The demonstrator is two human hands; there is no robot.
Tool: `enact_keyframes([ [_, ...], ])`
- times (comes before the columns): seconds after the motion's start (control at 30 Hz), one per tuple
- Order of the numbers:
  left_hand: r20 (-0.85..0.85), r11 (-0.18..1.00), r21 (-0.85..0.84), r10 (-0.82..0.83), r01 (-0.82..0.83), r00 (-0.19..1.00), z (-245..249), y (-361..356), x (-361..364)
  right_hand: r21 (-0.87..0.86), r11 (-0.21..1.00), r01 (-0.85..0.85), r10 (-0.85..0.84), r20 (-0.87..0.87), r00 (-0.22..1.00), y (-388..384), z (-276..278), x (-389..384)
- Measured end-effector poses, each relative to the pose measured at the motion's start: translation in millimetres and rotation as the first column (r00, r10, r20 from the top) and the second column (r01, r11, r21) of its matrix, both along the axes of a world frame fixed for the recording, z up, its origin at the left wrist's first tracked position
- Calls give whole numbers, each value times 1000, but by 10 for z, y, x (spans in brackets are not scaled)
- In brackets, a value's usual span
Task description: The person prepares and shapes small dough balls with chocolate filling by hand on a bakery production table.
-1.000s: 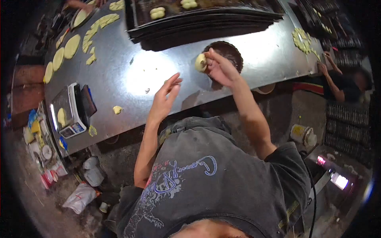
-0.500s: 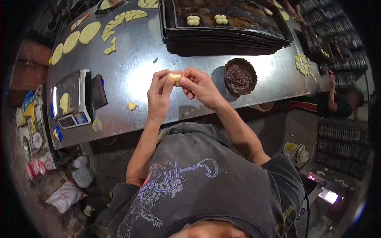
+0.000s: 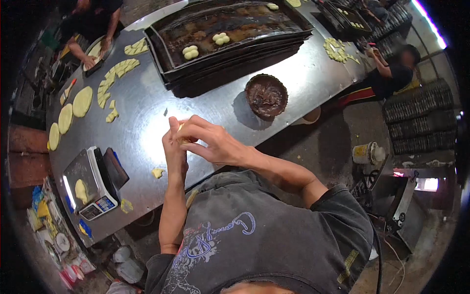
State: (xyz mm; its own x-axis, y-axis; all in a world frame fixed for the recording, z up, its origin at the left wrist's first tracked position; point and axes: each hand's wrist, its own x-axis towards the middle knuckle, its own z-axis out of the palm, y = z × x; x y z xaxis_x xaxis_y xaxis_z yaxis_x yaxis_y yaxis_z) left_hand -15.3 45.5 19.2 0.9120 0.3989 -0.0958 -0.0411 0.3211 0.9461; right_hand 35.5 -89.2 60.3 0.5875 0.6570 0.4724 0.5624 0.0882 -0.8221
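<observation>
My left hand [image 3: 174, 147] is raised over the front part of the metal table, fingers curled around a small piece of yellow dough [image 3: 181, 127]. Across it lies my right hand [image 3: 208, 141], its fingers closed on the same piece and hiding most of it. To the right of my hands stands a round bowl [image 3: 266, 96] with a dark brown paste inside. A scrap of dough [image 3: 157, 173] rests on the table below and left of my hands.
A digital scale [image 3: 99, 207] bearing a dough lump stands at left. Flat dough rounds [image 3: 82, 101] and cut dough pieces [image 3: 117, 69] lie behind it. Stacked baking trays [image 3: 235, 63] hold clustered dough balls [image 3: 190, 52]. Other people [image 3: 399, 73] are at the far right and upper left.
My right hand has closed over the dough and my left fingers, covering most of the piece. The camera view has turned, bringing another person into sight at upper left.
</observation>
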Motion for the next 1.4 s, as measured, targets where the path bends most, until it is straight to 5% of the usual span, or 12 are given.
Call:
enact_keyframes([
  [0.13,104,982,187,-18,-2,994,-40,-173,31,-195,980,-46,-31,-375,927,-335,-37,356],
  [0.3,240,925,372,-16,-76,971,15,-546,152,215,974,76,121,-773,623,-424,-106,623],
  [0.53,126,959,222,152,-178,980,74,-855,400,49,977,209,-194,-216,957,-585,-70,566],
  [0.73,2,965,195,179,-176,984,137,-1013,420,-21,961,277,-272,137,953,-635,-254,675],
  [0.83,-22,969,205,147,-139,989,-25,-1031,382,-104,992,77,-94,-172,981,-598,-321,917],
  [0.87,-24,972,205,125,-117,992,-101,-1028,374,-135,984,-114,9,-602,799,-622,-365,946],
  [0.93,-138,985,138,126,-107,982,-318,-986,338,-155,947,-283,1,-875,484,-640,-469,966],
  [1.0,-233,995,69,91,-77,968,-626,-932,227,-278,956,-96,49,-172,984,-727,-796,856],
  [1.03,-312,998,69,19,3,950,-713,-872,126,-248,969,16,55,275,960,-744,-904,810],
  [1.17,-462,990,-138,-85,24,883,-726,-945,-143,-286,903,-320,245,-268,932,-932,-1272,685],
  [1.3,-556,957,193,-75,216,828,-1464,-700,-75,-264,965,7,-40,-119,992,-661,-1930,1061],
  [1.4,-327,613,762,83,211,941,-2203,-570,78,-430,903,-21,-47,-145,988,-495,-2453,1281],
])
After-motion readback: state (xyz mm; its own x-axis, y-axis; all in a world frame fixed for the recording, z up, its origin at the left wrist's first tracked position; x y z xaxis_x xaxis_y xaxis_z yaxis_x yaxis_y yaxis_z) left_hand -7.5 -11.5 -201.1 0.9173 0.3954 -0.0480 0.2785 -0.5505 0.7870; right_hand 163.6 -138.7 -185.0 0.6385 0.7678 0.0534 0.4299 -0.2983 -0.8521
